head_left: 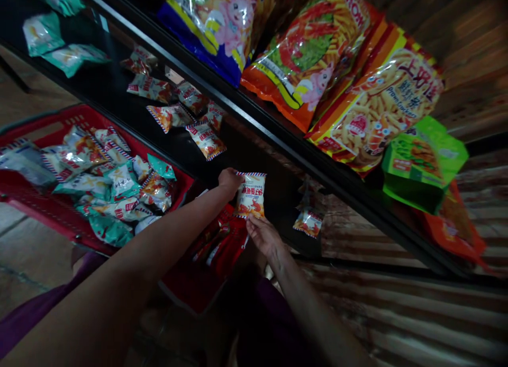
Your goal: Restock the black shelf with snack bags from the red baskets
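A small white and orange snack packet [251, 194] with striped ends is held between my two hands over the lower shelf's front edge. My left hand [230, 182] is closed on its upper left corner. At its bottom edge, the fingers of my right hand [262, 234] pinch the packet. Similar striped packets [206, 139] lie in a loose group on the dark lower shelf [254, 150], beyond my left hand. One more such packet [308, 222] lies to the right of my right hand.
A red basket [47, 218] at the left holds many white and teal packets [123, 179]. Below my hands is another red container [190, 287] with red packs. Large snack bags [301, 54] fill the upper shelf, whose metal edge [254, 121] overhangs. Teal packets [43, 33] lie far left.
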A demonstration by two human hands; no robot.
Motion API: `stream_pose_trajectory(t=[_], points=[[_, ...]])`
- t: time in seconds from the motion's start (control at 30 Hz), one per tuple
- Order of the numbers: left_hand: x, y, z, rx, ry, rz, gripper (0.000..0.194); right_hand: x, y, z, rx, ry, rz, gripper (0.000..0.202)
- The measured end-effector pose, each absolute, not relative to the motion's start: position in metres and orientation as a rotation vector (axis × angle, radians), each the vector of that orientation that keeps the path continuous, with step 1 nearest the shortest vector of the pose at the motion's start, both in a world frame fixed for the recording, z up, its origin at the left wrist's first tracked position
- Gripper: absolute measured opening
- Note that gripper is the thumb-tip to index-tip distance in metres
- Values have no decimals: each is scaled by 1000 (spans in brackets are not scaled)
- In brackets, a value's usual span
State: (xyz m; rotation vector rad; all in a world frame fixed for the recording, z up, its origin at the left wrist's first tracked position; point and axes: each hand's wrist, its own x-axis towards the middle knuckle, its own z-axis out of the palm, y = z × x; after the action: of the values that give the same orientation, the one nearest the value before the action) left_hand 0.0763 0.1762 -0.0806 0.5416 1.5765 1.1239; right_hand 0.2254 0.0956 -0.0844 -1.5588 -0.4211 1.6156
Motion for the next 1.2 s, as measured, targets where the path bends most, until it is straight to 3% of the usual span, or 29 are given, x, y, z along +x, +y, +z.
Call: stream_pose_trajectory(t=[0.13, 0.4, 0.6, 0.73, 1.03, 1.2], points=[[72, 177, -78, 606, 1653, 1092, 22, 221, 94, -87, -1574, -447, 1645, 22], [67, 184, -75, 1031, 1580, 1124, 15, 230, 101, -84, -1461, -458, 1671, 17], [73, 179, -71, 1228, 1588, 1087, 14, 244, 109, -74, -1451, -716, 1649, 32], [88, 180, -70, 1206, 1448, 1132, 11, 253, 115, -74, -1525, -877, 1631, 32], [113, 159, -62, 941, 1160, 1005, 60, 273, 131, -77, -1389, -523, 1548, 19], [121, 158, -69, 1034, 1160, 977, 51, 275, 133, -79, -1405, -450, 1563, 14]])
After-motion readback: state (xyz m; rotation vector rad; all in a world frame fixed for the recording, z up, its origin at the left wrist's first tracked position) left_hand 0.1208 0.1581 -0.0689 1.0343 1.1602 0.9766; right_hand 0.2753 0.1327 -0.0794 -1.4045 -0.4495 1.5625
